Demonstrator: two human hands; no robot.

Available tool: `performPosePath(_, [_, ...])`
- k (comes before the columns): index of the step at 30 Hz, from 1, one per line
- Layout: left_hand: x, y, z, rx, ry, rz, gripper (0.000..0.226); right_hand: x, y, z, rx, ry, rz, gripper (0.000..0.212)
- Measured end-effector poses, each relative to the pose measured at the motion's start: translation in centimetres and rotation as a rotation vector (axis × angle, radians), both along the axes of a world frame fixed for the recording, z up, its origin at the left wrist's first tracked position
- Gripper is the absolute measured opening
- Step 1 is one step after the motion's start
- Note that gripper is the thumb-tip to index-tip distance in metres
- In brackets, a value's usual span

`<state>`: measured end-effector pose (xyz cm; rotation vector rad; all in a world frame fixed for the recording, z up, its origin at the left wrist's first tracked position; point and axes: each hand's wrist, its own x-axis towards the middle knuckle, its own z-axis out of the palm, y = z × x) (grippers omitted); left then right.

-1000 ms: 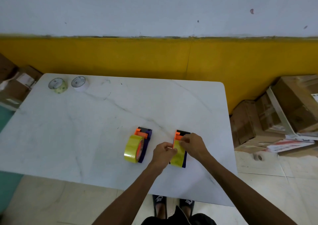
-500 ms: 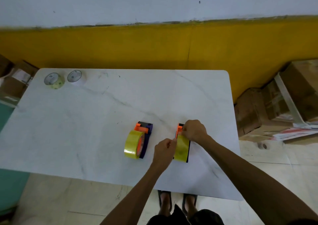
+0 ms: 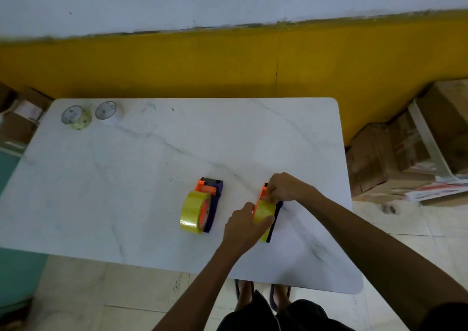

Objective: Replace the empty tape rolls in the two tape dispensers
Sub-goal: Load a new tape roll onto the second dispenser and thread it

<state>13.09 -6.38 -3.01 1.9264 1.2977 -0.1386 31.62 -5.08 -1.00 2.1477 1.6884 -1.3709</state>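
Two purple-and-orange tape dispensers stand on the white marble table, each carrying a yellow tape roll. The left dispenser stands alone with its roll in place. My left hand grips the yellow roll of the right dispenser from the near side. My right hand pinches at the orange front end of that dispenser, covering the tape's end. Two near-empty rolls, one yellowish and one white, lie at the far left corner.
Cardboard boxes are stacked on the floor right of the table, with more boxes at the far left. A yellow and white wall runs behind the table. My feet show under the near edge.
My right hand has slid forward to the dispenser's orange front end. My left hand has shifted onto the near side of the roll. The camera has tilted, with the view a little closer.
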Motion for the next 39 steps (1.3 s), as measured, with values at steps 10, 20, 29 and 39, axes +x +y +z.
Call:
performPosePath(10, [0.3,0.2,0.3,0.197,0.114,-0.122,0.073,-1.7,-1.3,-3.0,0.173,-0.207,-0.112,0.032])
performPosePath(20, [0.6,0.8,0.0,0.305,0.228,-0.283,0.079,-2.1,-1.3,-4.2,0.300,-0.233,-0.104,0.031])
performPosePath(29, [0.9,2.4,0.5,0.262,0.274,-0.350,0.078,-2.5,-0.4,-4.9,0.367,-0.367,0.002,0.016])
performPosePath(39, [0.9,2.5,1.2,0.241,0.277,-0.332,0.076,-0.6,1.5,-3.7,0.191,-0.184,0.079,0.035])
